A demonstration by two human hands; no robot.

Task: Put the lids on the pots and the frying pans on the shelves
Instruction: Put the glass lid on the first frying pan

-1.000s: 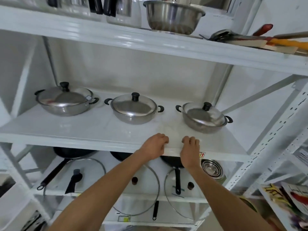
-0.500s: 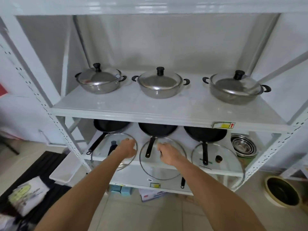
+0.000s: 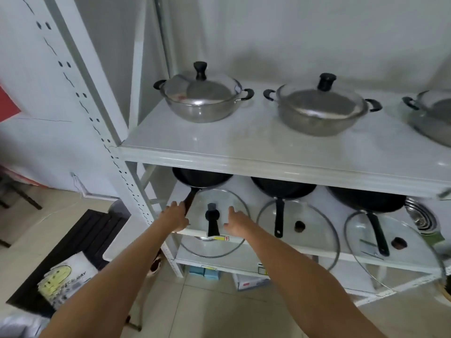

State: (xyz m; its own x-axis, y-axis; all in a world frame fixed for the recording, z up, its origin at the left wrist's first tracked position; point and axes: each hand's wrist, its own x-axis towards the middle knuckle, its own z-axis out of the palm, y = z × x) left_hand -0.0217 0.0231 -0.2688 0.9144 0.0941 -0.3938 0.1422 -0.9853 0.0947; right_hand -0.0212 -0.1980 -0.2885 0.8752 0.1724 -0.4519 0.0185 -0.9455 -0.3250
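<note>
Three steel pots, left [image 3: 200, 108], middle [image 3: 317, 120] and right [image 3: 432, 120], stand on the upper shelf [image 3: 244, 145], each with its lid on. Below, three black frying pans [image 3: 202, 178] [image 3: 283, 187] [image 3: 366, 198] sit uncovered on the lower shelf [image 3: 246, 237]. A glass lid lies over each pan's handle: left lid [image 3: 227, 198], middle lid [image 3: 314, 223], right lid [image 3: 358, 230]. My left hand [image 3: 174, 217] rests at the left lid's left rim, beside the left pan's handle. My right hand [image 3: 235, 222] lies on that lid, right of its black knob [image 3: 211, 215], fingers spread.
A stack of steel bowls [image 3: 422, 215] sits at the right end of the lower shelf. The white perforated shelf post [image 3: 97, 118] stands to the left. On the floor lie a printed bag [image 3: 63, 279], a black mat [image 3: 80, 240] and small boxes [image 3: 205, 272] under the shelf.
Both hands dropped from the upper shelf's front edge to the lower shelf and shifted left onto the left glass lid. The view has swung down and left.
</note>
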